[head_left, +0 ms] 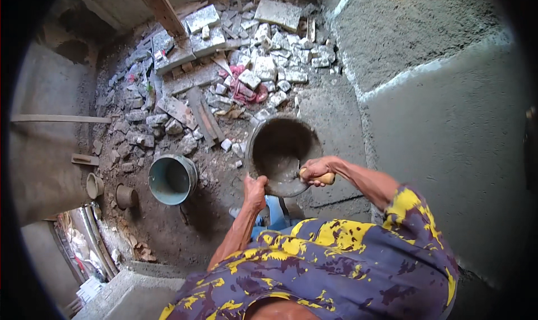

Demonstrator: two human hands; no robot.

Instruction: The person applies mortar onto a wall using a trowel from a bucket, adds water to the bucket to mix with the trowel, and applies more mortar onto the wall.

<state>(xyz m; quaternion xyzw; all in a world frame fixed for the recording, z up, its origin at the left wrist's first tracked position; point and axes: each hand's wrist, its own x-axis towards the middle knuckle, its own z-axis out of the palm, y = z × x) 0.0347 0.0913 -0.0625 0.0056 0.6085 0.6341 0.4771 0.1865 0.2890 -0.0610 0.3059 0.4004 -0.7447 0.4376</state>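
Note:
A round dark bucket [259, 183] with wet grey mortar in the bottom is tilted up in front of me. My left hand [255, 190] grips its near rim on the left side, fingers closed. In my right hand [318, 171] is a trowel [325, 178], held by its wooden handle over the near right part of the rim. The trowel's metal end reaches into the bucket and is mostly hidden by the hand and the mortar.
A light blue-grey bucket [173, 180] stands to the left, with two small pots [126, 196] farther left. Broken blocks and rubble [265, 67] cover the far floor, around a wooden post [162, 11]. At right rises a grey plastered wall [448, 135].

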